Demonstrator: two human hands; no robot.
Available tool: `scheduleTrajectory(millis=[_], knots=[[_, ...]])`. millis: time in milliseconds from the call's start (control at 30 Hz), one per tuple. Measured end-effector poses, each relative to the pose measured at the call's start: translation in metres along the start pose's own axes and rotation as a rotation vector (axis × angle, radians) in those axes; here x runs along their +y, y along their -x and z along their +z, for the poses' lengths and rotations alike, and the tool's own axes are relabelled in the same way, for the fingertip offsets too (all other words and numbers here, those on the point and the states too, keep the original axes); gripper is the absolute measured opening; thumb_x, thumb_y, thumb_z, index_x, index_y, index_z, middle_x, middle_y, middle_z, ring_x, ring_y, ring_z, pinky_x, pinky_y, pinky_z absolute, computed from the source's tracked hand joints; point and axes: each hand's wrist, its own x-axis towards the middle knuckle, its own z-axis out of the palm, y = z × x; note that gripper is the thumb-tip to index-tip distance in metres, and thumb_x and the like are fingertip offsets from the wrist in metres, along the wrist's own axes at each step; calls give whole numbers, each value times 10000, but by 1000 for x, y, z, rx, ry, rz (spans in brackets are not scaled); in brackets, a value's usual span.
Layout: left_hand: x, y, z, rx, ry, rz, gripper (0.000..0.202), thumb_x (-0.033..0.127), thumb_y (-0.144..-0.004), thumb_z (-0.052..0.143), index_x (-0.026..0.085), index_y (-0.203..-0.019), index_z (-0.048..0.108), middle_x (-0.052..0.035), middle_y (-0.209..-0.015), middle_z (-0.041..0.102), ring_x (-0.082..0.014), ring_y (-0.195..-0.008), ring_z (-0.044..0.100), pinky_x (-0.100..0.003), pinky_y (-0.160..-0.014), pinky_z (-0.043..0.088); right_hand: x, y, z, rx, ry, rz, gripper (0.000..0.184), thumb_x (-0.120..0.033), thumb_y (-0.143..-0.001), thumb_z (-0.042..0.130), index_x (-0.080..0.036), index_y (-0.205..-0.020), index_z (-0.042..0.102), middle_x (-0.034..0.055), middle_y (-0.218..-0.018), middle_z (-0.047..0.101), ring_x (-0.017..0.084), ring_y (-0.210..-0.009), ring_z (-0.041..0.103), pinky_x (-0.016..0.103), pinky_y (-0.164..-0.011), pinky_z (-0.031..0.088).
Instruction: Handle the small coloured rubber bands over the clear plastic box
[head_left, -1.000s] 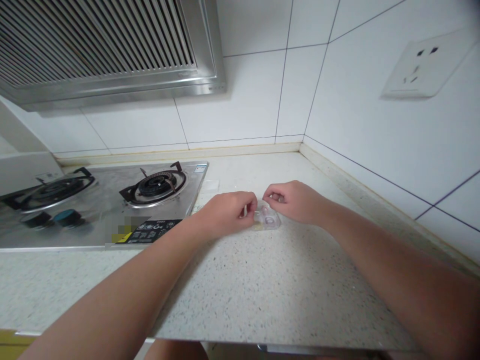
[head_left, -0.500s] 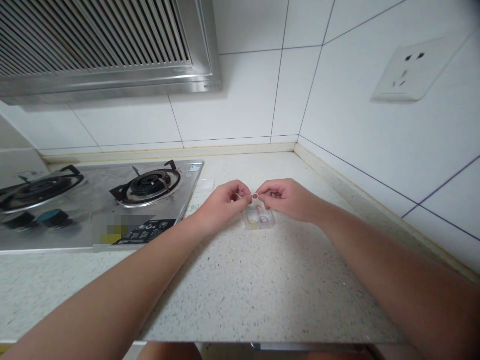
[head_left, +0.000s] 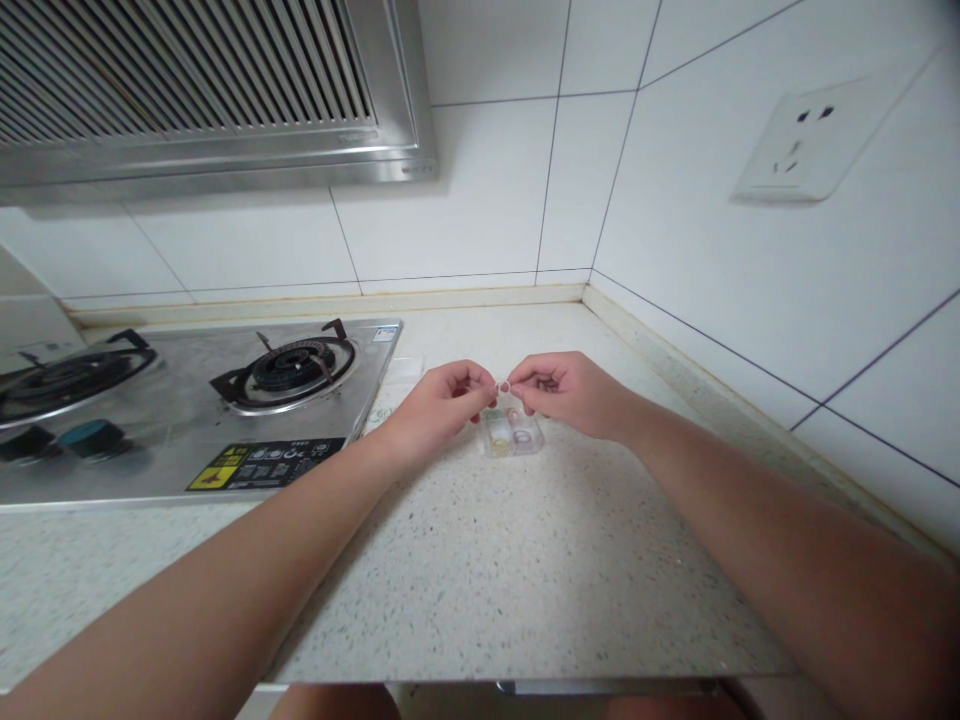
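Note:
A small white elastic loop (head_left: 505, 387) is stretched between my fingertips over the counter. My left hand (head_left: 452, 398) pinches its left side between thumb and forefinger. From the right, my right hand (head_left: 568, 393) pinches the other side, with its remaining fingers curled in. Just below the hands sits a small clear plastic box (head_left: 516, 453) with compartments. Small rings in yellow, pink, purple and green lie inside it, and my fingers partly cover its far edge.
To the left is a gas stove (head_left: 169, 400) with two burners and knobs. A clear flat piece, perhaps a lid (head_left: 403, 371), rests beside it. A range hood (head_left: 217, 165) hangs above. On the right, the tiled wall holds a socket (head_left: 799, 140). Speckled counter (head_left: 517, 570) stretches toward me.
Both hands have shifted very slightly up and left from the box, so more of its compartments show. The view has turned a little to the right. Both pinches stay on the loop.

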Motion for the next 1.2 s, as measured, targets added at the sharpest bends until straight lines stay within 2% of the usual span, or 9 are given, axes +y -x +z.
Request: scheduleTrajectory(millis=[567, 1200], knots=[[-2, 1, -2, -22, 1, 4, 153, 300, -857, 620, 157, -909, 613, -26, -846, 639, -85, -611, 511, -191, -452, 330, 0, -1, 1, 38, -24, -35, 168, -333, -852, 645, -166, -846, 663, -16, -648, 610, 93, -578, 507, 234, -524, 370], [-1, 2, -2, -34, -16, 0, 152, 304, -889, 606, 154, -908, 621, -19, -856, 648, -77, -608, 505, -190, -459, 351, 4, 0, 1, 41, -40, -68, 120, -275, -848, 665, -158, -835, 641, -26, -652, 577, 81, -578, 484, 228, -516, 363]])
